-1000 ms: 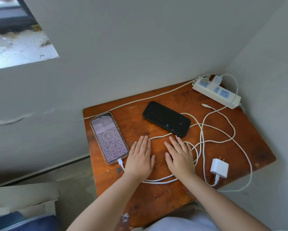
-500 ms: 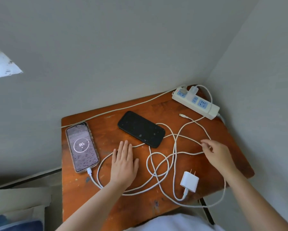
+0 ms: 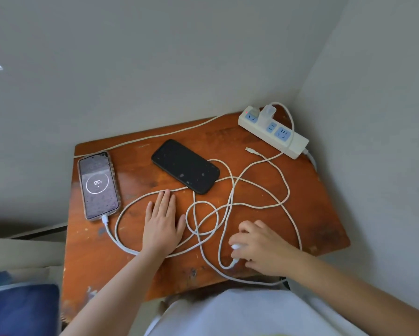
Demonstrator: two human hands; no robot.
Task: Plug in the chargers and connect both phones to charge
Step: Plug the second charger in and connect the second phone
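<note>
Head view, right hand curled over white charger, left hand flat, black phone lying diagonally.

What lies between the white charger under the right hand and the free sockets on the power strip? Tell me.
Only loose white cable loops lie flat across the table between the right hand, gripping the charger, and the power strip. Nothing upright blocks the way.

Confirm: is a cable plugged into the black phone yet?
No: the black phone has no connector in it, and the free white cable tip lies apart near the power strip.
</note>
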